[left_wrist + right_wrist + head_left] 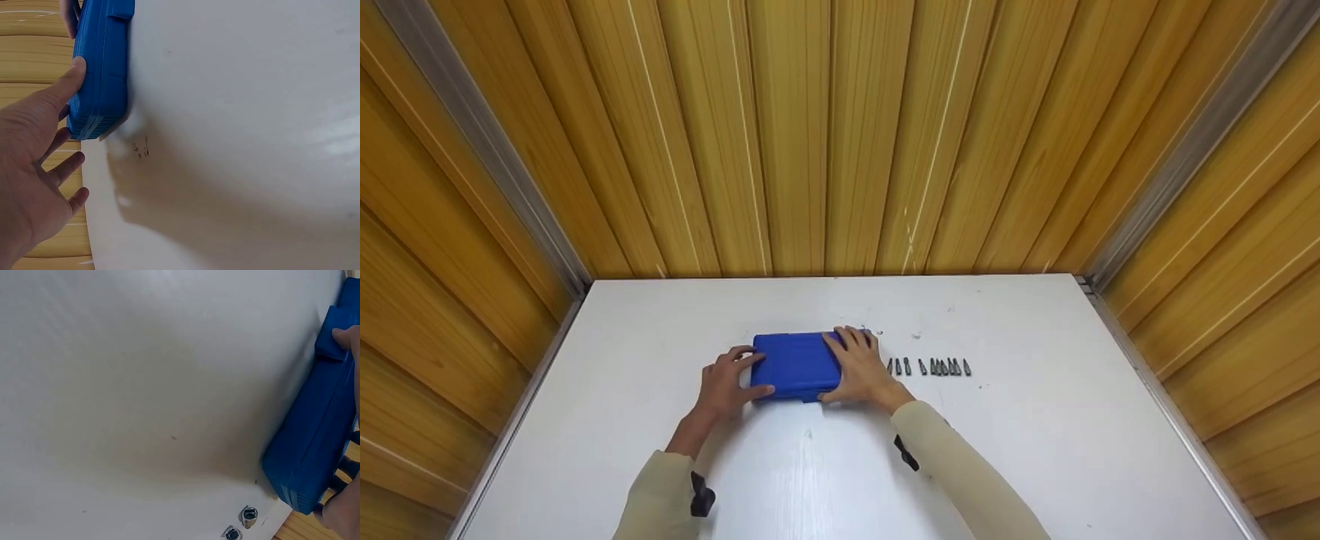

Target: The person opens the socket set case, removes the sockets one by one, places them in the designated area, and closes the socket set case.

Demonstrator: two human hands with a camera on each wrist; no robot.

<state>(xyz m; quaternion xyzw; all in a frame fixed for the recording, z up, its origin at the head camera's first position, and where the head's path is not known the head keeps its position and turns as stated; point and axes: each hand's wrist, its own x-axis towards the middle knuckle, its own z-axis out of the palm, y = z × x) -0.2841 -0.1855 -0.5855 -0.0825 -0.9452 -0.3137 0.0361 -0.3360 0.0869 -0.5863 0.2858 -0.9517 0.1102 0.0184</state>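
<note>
A closed blue plastic case [799, 364] lies flat on the white table, its long side facing me. My left hand [724, 384] holds its left end, thumb at the front edge and index finger by the far left part; the other fingers spread off the case in the left wrist view. Across the right end lies my right hand [861, 371], gripping the case between fingers over the far side and thumb at the front. In the right wrist view that thumb presses a blue latch [331, 340]. The case's contents are hidden.
Right of the case, several small metal socket bits [945, 367] stand or lie in a row; square holes show on two sockets [248, 514] in the right wrist view. Yellow wood-look panels [825, 150] rise behind and beside the white table [1035, 450].
</note>
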